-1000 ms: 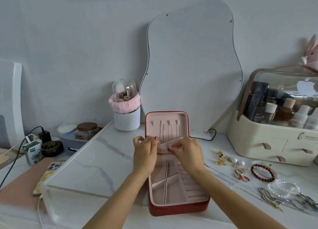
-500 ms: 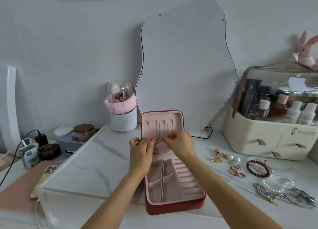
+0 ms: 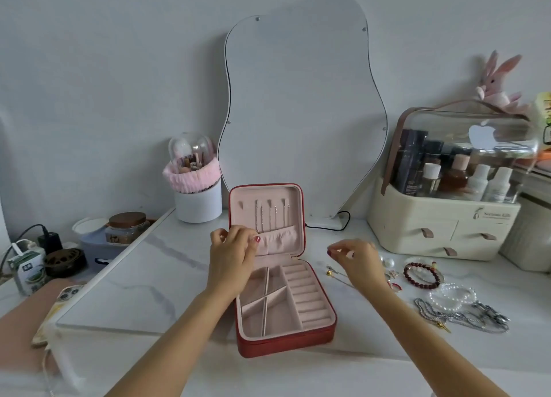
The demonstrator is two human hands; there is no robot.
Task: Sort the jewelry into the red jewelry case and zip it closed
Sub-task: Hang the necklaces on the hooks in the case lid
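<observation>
At the far left edge of the bench [image 3: 155, 280] sit a small carton [image 3: 28, 273], a dark round dish [image 3: 65, 261], a black plug [image 3: 49, 241] and a phone [image 3: 64, 299] lying on a pink pad. Behind them stand a lidded glass jar [image 3: 127, 231] and a white cup with a pink band [image 3: 196, 194] holding brushes under a clear dome. A wavy mirror [image 3: 301, 104] leans against the wall behind the middle of the bench.

The red jewelry case [image 3: 283, 341] lies open in the middle, near the front edge, its lid upright with thin chains [image 3: 269, 217] hanging from hooks above a pink pocket. The tray in the base looks bare of jewelry. The left hand [image 3: 231, 256] is raised at the lid's left edge, fingers curled, thumb and fingertips pinched at the bottom of the chains, covering the pocket's left corner; what exactly it pinches is too small to tell. The right hand [image 3: 354, 261] hovers just right of the case over loose jewelry, fingers loosely curled and grasping nothing visible, hiding some of the pieces beneath.

On the right lie a gold pin [image 3: 330, 273], pearl earrings [image 3: 389, 262], a dark red bead bracelet [image 3: 422, 276], a pearl bracelet [image 3: 453, 296] and silver chains [image 3: 465, 317]. Behind them stands a cream cosmetics box [image 3: 441, 232] with bottles under a clear cover, a pink plush rabbit [image 3: 498, 86] on top.
</observation>
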